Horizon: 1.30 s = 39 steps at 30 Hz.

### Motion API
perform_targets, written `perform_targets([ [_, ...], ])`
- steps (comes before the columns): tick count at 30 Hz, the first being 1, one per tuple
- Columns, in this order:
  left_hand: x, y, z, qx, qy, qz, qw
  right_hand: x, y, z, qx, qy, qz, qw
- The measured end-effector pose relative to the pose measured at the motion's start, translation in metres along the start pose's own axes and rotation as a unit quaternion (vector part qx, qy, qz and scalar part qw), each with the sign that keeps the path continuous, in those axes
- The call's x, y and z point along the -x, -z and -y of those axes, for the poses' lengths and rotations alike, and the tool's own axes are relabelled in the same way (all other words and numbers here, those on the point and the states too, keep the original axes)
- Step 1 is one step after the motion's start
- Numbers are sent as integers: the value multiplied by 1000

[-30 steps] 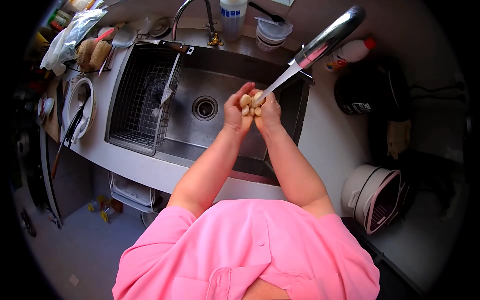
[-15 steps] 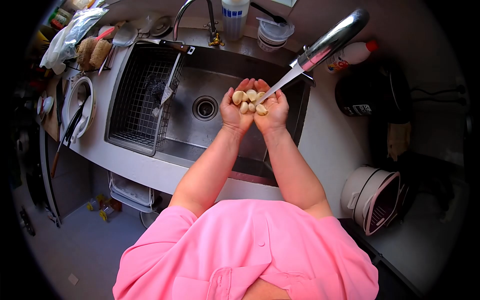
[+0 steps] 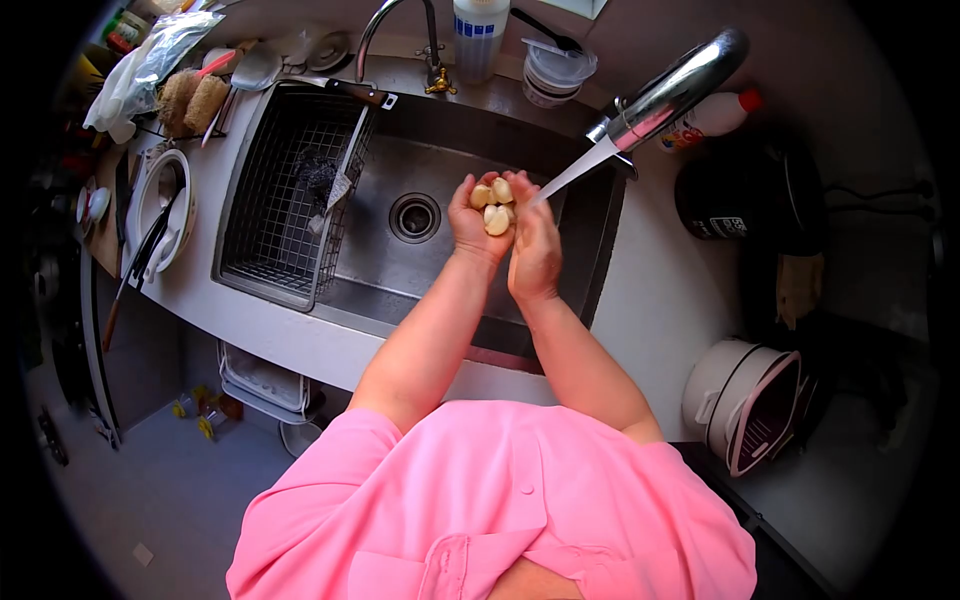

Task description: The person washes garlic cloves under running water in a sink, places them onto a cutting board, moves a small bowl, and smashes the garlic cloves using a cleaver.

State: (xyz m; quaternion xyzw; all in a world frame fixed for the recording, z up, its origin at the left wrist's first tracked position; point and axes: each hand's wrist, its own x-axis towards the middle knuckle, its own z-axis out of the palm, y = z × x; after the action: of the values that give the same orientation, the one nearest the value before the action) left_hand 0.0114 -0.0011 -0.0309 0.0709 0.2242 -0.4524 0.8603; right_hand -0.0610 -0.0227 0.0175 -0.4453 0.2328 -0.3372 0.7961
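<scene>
Several peeled garlic cloves [image 3: 496, 220] lie in the cupped palm of my left hand [image 3: 476, 230], over the sink. Against it, my right hand [image 3: 535, 250] is turned on its edge with the fingers curved inward, closing the cloves in from the right. Part of the garlic may be hidden behind it. Water runs from the chrome faucet [image 3: 680, 85] in a slanting stream [image 3: 580, 170] and strikes the right hand's fingers. Below and left of the hands is the steel sink basin [image 3: 375, 255] with its round drain [image 3: 414, 217].
A wire dish rack [image 3: 270, 235] fills the sink's left side, with a knife [image 3: 365, 93] across its back edge. Behind the sink stand a second tap [image 3: 437, 78], a measuring cup [image 3: 480, 40] and plastic tubs [image 3: 556, 75]. A black appliance [image 3: 745, 190] sits to the right.
My right hand has turned from palm up to on its edge and pressed in against the left. The cloves are now gathered in the left palm, and the view has shifted slightly.
</scene>
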Motion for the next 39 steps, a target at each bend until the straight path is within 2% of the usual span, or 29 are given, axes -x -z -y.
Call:
perform_targets([
  [1,3,-8,0,2,-2,-4,1000,5,0,6,87,13,37,995],
  [2,5,-15,-1,5,-4,-9,1000,5,5,5,87,14,38,995],
  [3,6,-18,-1,-34,-10,-12,999,4,9,6,249,76,100,960],
  [4,5,-18,-3,-33,-10,-12,999,4,13,7,401,135,158,892],
  [6,3,-13,-3,-90,-22,24,995,2,21,7,384,107,152,904],
  [9,-2,-9,4,-124,-21,2,992,-5,24,2,380,168,61,908],
  [10,-3,-7,7,-124,-21,3,992,-5,23,-2,380,169,60,908],
  [12,0,-4,13,-89,-22,-8,996,-8,26,-11,321,67,-64,943],
  [13,3,-6,14,-81,-30,-25,996,-12,28,-13,269,17,-88,959],
  [14,3,-2,13,-82,-29,-25,996,-15,30,-16,269,18,-89,959],
  [16,1,7,8,-21,-20,2,1000,-18,25,-12,61,-47,-102,992],
  [17,1,11,5,-21,-21,3,1000,-16,24,-9,-17,-73,-98,992],
  [18,4,11,1,-12,-16,10,1000,-14,20,-2,-17,-74,-95,993],
  [20,12,12,-6,-4,-11,17,1000,-10,20,9,-137,-131,-72,979],
  [22,22,10,-13,40,16,16,999,-8,22,14,-159,-144,-50,975],
  [24,22,17,-14,51,14,22,998,-7,23,13,-259,-177,-63,947],
  [28,20,20,-18,49,-22,-44,998,-10,31,4,-218,-180,-96,954],
  [30,19,21,-22,48,-22,-63,997,-19,49,-4,-246,-262,45,932],
  [31,19,22,-24,52,-25,-69,996,-19,45,-2,-246,-262,45,932],
  [33,21,21,-25,55,-27,-75,995,-19,31,5,-24,-315,-37,948],
  [34,25,18,-24,44,-31,-77,996,-19,29,5,-24,-314,-37,949],
  [36,28,15,-25,33,-37,-78,996,-19,26,4,209,-230,-39,950],
  [37,28,18,-27,30,-34,-63,997,-16,25,1,209,-230,-38,950],
  [39,25,22,-28,28,-33,-46,998,-9,26,-6,290,-127,20,949],
])
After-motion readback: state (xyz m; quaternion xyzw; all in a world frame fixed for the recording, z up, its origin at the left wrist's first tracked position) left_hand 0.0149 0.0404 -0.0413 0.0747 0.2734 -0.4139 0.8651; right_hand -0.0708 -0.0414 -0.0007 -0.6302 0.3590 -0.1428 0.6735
